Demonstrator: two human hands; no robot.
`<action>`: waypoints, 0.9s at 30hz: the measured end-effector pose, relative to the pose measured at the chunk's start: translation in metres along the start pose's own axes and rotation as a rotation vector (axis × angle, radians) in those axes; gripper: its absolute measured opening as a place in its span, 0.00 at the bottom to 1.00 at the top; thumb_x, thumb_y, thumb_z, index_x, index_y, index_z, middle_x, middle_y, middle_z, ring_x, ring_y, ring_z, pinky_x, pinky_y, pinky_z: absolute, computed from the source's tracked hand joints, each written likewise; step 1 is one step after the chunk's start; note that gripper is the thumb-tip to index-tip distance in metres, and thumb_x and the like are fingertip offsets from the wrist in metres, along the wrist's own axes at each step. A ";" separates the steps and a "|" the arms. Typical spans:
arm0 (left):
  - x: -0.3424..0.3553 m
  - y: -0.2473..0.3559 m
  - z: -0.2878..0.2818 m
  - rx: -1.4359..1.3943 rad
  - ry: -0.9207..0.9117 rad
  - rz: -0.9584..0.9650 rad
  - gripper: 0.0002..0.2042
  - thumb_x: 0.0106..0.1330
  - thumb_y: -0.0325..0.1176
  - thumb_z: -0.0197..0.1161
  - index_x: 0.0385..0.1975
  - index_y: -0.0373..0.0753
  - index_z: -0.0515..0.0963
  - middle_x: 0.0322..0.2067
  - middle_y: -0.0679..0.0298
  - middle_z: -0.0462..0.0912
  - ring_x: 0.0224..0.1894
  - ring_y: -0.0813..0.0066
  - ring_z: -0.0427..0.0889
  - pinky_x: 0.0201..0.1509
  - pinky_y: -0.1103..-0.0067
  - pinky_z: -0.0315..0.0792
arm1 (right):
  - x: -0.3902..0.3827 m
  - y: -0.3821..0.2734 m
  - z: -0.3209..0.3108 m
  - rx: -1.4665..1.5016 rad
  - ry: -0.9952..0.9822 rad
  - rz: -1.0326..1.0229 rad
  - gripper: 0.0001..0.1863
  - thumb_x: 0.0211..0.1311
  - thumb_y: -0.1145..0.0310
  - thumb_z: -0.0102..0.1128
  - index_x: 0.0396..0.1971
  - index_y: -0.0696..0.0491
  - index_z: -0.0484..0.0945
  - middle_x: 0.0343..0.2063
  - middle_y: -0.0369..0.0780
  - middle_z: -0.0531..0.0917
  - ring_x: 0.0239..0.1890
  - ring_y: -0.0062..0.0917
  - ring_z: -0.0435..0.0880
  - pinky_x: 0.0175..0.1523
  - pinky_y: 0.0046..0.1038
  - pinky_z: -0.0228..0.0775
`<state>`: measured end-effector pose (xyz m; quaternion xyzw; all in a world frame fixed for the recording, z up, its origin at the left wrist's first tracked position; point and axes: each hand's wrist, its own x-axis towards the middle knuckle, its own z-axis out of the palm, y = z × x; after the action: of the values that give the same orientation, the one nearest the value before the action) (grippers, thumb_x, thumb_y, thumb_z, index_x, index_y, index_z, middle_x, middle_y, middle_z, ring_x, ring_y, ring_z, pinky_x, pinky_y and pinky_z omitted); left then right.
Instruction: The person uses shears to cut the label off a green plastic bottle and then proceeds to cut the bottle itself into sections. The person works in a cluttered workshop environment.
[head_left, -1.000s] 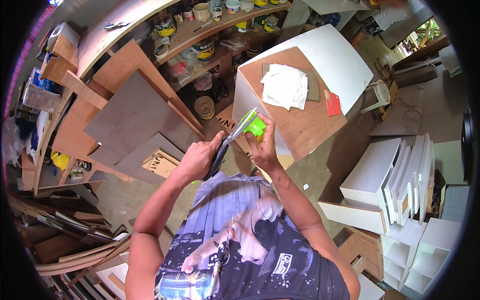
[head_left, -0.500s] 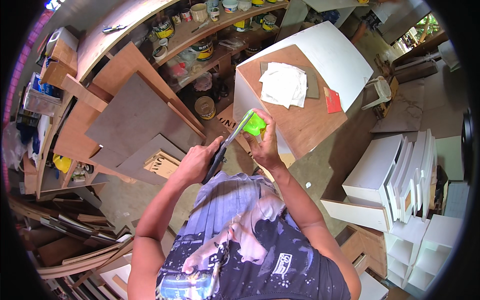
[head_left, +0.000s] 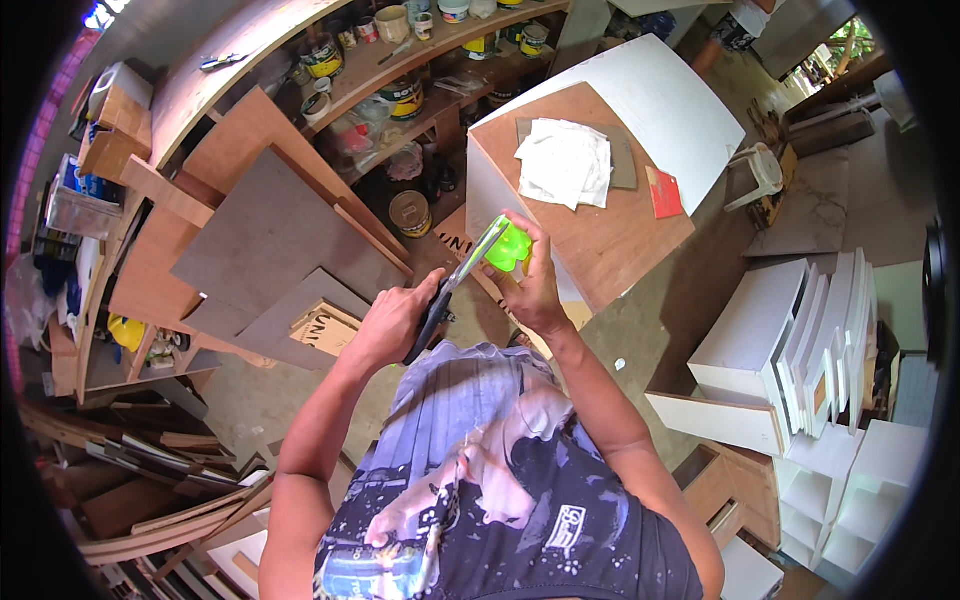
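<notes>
**Blade at the green container, work apparently midway**

The small bright-green container [head_left: 508, 247] sat in the right hand [head_left: 533, 285], fingers wrapped round it, held up in front of the chest just at the near corner of the wooden bench [head_left: 610, 240]. The left hand [head_left: 400, 322] was closed tight on the dark handle of a flat-bladed tool [head_left: 462, 275], whose pale metal blade slanted up and met the container's top edge. Whether the container was already opened, or the blade was scraping something from it, could not be told; by the look of it the job was under way and not finished, with both hands clamped on their things.

On the bench top lay a stack of white sheets [head_left: 565, 162] and a small red card [head_left: 664, 192], both untouched and well apart from the hands. Beyond stood shelves of paint tins [head_left: 410, 212] and leaning brown boards [head_left: 270, 240]; white cabinet parts [head_left: 800, 340] lay stacked to the right.
</notes>
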<state>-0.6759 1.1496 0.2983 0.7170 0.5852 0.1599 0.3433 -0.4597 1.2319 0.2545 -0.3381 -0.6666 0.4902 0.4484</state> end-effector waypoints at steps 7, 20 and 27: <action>-0.003 -0.007 0.013 0.000 0.100 0.027 0.35 0.51 0.24 0.62 0.65 0.34 0.65 0.29 0.51 0.80 0.32 0.47 0.81 0.39 0.63 0.73 | 0.003 -0.001 0.001 0.383 -0.060 0.142 0.34 0.68 0.69 0.62 0.67 0.58 0.54 0.59 0.44 0.71 0.58 0.27 0.74 0.62 0.31 0.70; -0.003 0.003 0.013 0.028 0.100 0.009 0.35 0.56 0.26 0.59 0.67 0.30 0.61 0.33 0.45 0.80 0.37 0.43 0.80 0.41 0.60 0.72 | 0.002 0.009 0.005 0.275 -0.037 0.101 0.27 0.75 0.60 0.51 0.65 0.56 0.55 0.58 0.42 0.72 0.56 0.23 0.73 0.61 0.28 0.70; 0.000 0.005 0.011 0.006 0.062 0.004 0.34 0.59 0.28 0.59 0.67 0.29 0.60 0.36 0.42 0.81 0.39 0.41 0.80 0.42 0.58 0.71 | 0.001 0.013 0.004 0.242 -0.046 0.098 0.27 0.75 0.61 0.52 0.64 0.56 0.55 0.57 0.42 0.72 0.55 0.23 0.74 0.59 0.28 0.71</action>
<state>-0.6648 1.1462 0.2939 0.7138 0.5947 0.1810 0.3226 -0.4637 1.2353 0.2415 -0.3022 -0.5953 0.5960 0.4461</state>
